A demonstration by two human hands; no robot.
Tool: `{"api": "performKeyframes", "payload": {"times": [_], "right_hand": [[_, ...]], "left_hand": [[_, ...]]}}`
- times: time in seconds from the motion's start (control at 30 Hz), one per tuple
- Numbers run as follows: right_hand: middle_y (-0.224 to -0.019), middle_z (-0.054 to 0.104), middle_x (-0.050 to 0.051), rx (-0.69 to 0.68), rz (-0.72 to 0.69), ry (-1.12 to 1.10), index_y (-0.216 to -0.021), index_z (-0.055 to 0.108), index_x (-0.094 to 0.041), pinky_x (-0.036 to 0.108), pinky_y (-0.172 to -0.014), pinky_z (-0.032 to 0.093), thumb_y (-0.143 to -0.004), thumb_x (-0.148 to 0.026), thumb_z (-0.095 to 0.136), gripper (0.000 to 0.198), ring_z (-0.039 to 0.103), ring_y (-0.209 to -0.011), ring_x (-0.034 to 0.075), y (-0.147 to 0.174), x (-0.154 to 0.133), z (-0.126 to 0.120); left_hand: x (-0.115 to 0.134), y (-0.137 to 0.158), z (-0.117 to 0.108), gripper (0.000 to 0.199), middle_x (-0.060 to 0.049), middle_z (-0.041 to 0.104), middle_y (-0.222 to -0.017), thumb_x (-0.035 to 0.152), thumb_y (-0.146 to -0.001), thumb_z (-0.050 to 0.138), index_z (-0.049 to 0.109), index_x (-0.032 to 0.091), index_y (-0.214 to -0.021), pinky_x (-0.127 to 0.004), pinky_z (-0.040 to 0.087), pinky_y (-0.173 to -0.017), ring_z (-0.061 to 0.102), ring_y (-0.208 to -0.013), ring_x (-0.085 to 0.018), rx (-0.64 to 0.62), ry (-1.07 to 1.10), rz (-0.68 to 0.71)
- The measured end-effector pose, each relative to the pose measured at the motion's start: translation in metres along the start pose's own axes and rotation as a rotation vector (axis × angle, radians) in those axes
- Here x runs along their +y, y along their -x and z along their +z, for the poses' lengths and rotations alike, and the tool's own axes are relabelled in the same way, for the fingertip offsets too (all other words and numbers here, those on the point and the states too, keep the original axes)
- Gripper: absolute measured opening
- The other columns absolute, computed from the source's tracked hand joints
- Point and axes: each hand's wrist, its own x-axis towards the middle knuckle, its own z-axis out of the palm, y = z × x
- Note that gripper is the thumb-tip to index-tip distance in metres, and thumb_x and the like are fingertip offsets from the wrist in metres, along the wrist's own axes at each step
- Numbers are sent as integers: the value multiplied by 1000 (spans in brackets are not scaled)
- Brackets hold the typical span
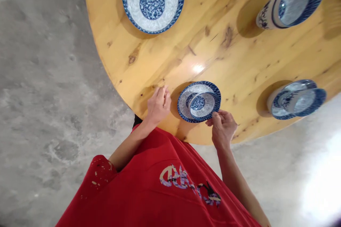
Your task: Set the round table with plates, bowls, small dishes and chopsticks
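On the wooden table in front of me, a small blue-and-white bowl [198, 103] stands inside a blue-rimmed plate [183, 108]. The thumb and fingers of my right hand [224, 128] pinch the near right edge, where the bowl's rim overlaps the plate's. Whether they grip the plate as well is hard to make out. To the left of the plate, my left hand [159, 104] hovers over or rests on the table near its edge. Its fingers are loosely bent and slightly apart, with nothing seen in them.
The round wooden table [160, 60] curves past me on the left and front. A large patterned bowl [151, 3] lies at the far left. Stacked deep bowls [295, 3] stand far right. Another small bowl on a plate [297, 101] sits at the right near the edge.
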Motion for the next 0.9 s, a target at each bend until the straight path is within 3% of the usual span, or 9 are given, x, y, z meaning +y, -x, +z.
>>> {"api": "performKeyframes", "payload": {"times": [0.33, 0.57, 0.73, 0.9], "right_hand": [[-57, 62, -2, -17, -10, 44, -92, 60, -17, 26, -46, 49, -78, -51, 70, 38, 59, -44, 15, -1, 7, -1], [-58, 64, 0, 4, 0, 3, -93, 64, -17, 27, -47, 51, -77, -58, 72, 45, 61, -49, 17, -1, -3, -4], [-65, 67, 3, 113, -127, -35, -94, 68, -16, 28, -48, 53, -80, -58, 69, 44, 62, -52, 17, -42, -25, -19], [-74, 71, 5, 191, -262, -66, -95, 71, -15, 26, -51, 53, -79, -49, 65, 38, 65, -57, 16, -127, -61, -37]], "left_hand": [[-5, -1, 3, 32, -8, 68, -115, 27, -105, 39, 56, 23, -132, -31, 55, -92, 68, -103, -17, -2, 48, -60], [1, -6, -1, 27, -9, 69, -107, 25, -105, 42, 59, 18, -125, -28, 56, -85, 69, -97, -16, 58, 40, 92], [29, -66, -5, 22, -7, 72, -102, 23, -104, 46, 63, 19, -116, -26, 56, -78, 70, -89, -15, 75, 35, 269], [100, -169, 6, 19, -7, 74, -100, 23, -101, 50, 67, 21, -109, -30, 55, -83, 71, -92, -19, -7, -137, 393]]}}
